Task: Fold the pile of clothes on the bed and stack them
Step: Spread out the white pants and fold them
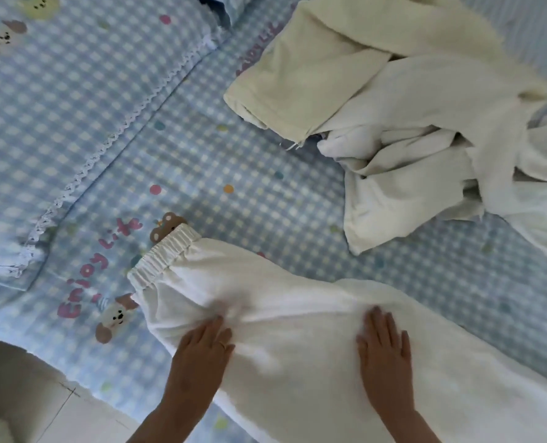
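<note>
Left hand [201,346] and right hand [384,343] press flat on white trousers [297,302].

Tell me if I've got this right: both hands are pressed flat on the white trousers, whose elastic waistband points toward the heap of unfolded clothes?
Not quite. The head view shows the waistband pointing left, away from the heap. Both the left hand and right hand do lie flat on the white trousers.
</note>
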Tool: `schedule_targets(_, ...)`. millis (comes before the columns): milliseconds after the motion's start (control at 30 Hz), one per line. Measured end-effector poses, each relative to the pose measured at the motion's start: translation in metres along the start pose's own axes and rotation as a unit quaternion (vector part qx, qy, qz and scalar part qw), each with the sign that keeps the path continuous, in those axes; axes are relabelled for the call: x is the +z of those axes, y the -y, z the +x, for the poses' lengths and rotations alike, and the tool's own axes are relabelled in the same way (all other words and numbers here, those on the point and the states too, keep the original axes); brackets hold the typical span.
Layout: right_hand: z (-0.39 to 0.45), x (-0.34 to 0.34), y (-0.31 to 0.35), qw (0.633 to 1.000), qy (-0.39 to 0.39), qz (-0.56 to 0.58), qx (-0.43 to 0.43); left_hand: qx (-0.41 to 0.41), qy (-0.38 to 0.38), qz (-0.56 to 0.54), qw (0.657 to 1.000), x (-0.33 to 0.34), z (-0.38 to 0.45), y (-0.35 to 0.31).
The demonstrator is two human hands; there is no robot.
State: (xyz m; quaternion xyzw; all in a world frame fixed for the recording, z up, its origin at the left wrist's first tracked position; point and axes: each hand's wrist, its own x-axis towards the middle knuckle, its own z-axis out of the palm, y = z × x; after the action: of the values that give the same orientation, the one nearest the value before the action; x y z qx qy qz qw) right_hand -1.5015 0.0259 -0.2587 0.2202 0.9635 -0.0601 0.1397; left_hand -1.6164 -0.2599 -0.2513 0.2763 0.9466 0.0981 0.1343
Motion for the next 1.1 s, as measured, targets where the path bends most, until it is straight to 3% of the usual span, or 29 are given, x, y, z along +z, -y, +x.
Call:
schedule_targets(100,0.025,-0.018,-0.022,0.992,-0.09,0.077,0.047,0.002,-0.077,-0.016,0.997,-0.019,0.057,-0.008)
schedule_targets(167,0.059,-0.031,-0.015,0.989,-0.11,0.098,0.024,0.038,-0.042,0.043,0.997,-0.029,0.109,-0.01)
schedule_targets(233,0.093,-0.043,-0.001,0.996,-0.049,0.071,0.002,0.075,0.073,0.16,0.981,-0.038,0.146,0.002)
schedule_targets(333,0.12,-0.047,0.011,0.996,0.087,-0.018,-0.002,0.058,0.229,0.28,0.93,-0.041,0.162,0.027)
schedule_targets(433,0.125,-0.041,0.02,0.983,0.184,-0.009,0.022,0.087,0.223,0.283,0.929,-0.047,0.154,0.046)
schedule_targets(600,0.121,-0.043,0.009,0.969,0.223,-0.091,0.056,0.115,0.151,0.234,0.954,-0.066,0.145,0.057)
schedule_targets(700,0.127,-0.054,-0.01,0.955,0.272,0.104,0.059,0.129,0.135,0.238,0.953,-0.073,0.141,0.058)
schedule_targets(767,0.128,-0.063,-0.025,0.948,0.191,0.243,0.078,0.106,0.141,0.24,0.955,-0.074,0.141,0.059)
schedule_targets(833,0.128,-0.069,-0.034,0.942,0.154,0.286,0.087,0.092,0.131,0.233,0.959,-0.074,0.141,0.062)
schedule_targets(900,0.127,-0.068,-0.035,0.91,0.262,0.294,0.132,0.086,0.139,0.233,0.959,-0.075,0.14,0.064)
schedule_targets(967,0.129,-0.067,-0.03,0.831,0.388,0.34,0.207,0.103,0.135,0.228,0.959,-0.077,0.139,0.062)
schedule_targets(1000,0.131,-0.065,-0.025,0.789,0.422,0.386,0.226,0.115,0.128,0.225,0.959,-0.078,0.137,0.061)
schedule_targets(1033,0.133,-0.064,-0.021,0.768,0.431,0.42,0.22,0.124,0.116,0.217,0.961,-0.078,0.135,0.061)
schedule_targets(1100,0.138,-0.061,-0.013,0.797,0.373,0.439,0.179,0.132,0.117,0.205,0.963,-0.079,0.134,0.065)
